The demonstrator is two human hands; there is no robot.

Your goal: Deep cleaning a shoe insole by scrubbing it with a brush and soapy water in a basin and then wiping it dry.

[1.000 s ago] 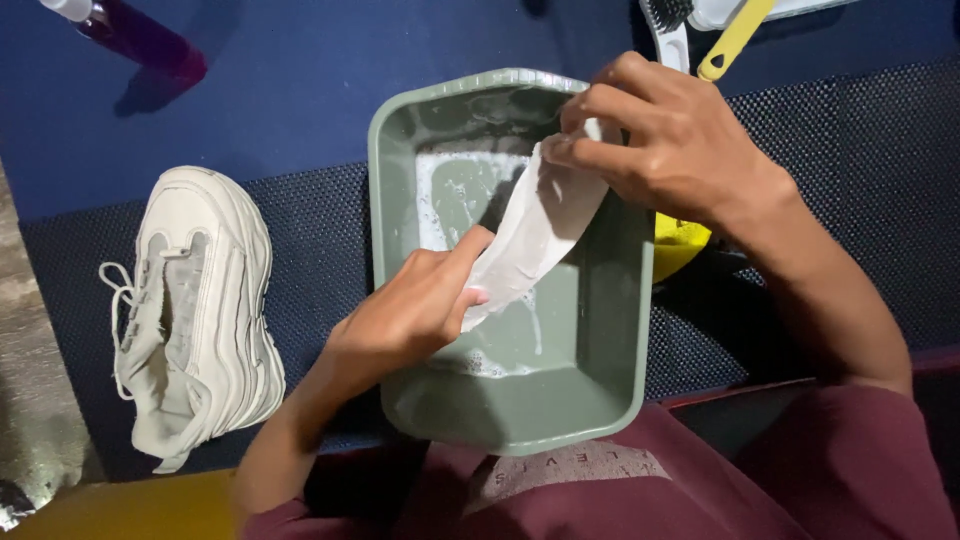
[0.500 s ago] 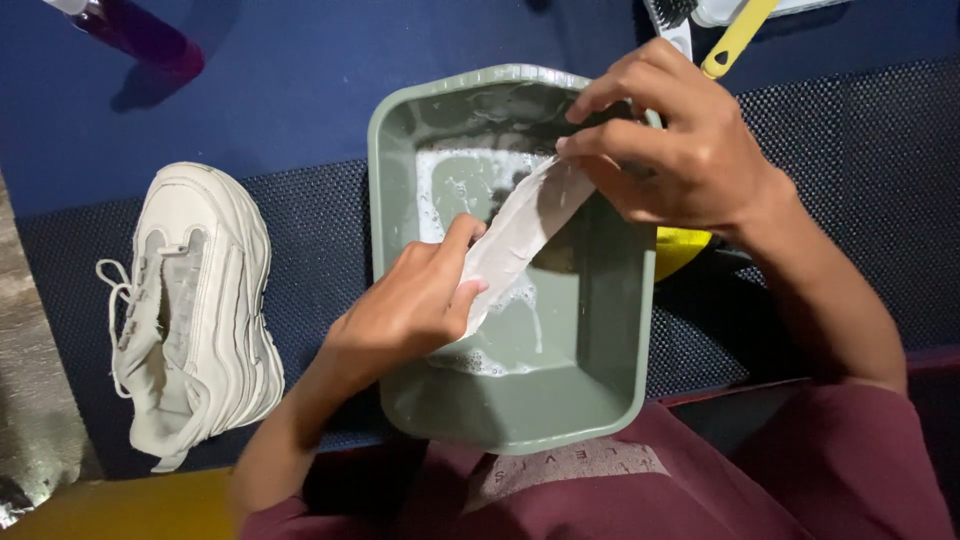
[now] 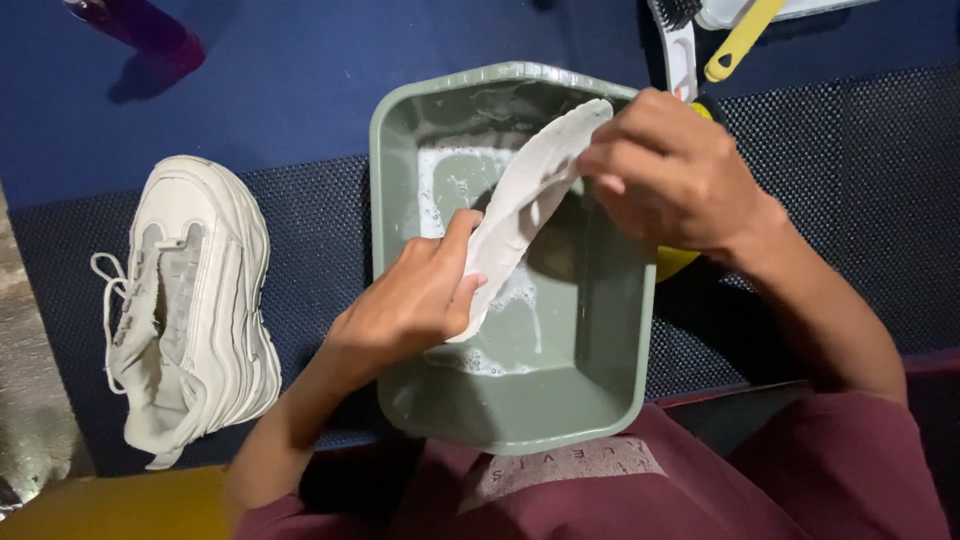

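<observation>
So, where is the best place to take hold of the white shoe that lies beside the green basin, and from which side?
Probably the heel collar of the white shoe, reached from the near end. The shoe lies flat on the dark mat with its opening facing up, so fingers can hook inside the collar there. Its laces trail loose on the left, and the green basin crowds the right side.

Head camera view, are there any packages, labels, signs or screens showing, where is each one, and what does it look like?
Bottle: top left on the blue surface, purple and see-through, lying tilted, cut off by the frame; no label shows.
Printed lettering: on the maroon shirt at the bottom edge, a pale worn strip below the green basin.
White tray or container: top right corner, only a pale edge shows.
No signs or screens in view.
</observation>
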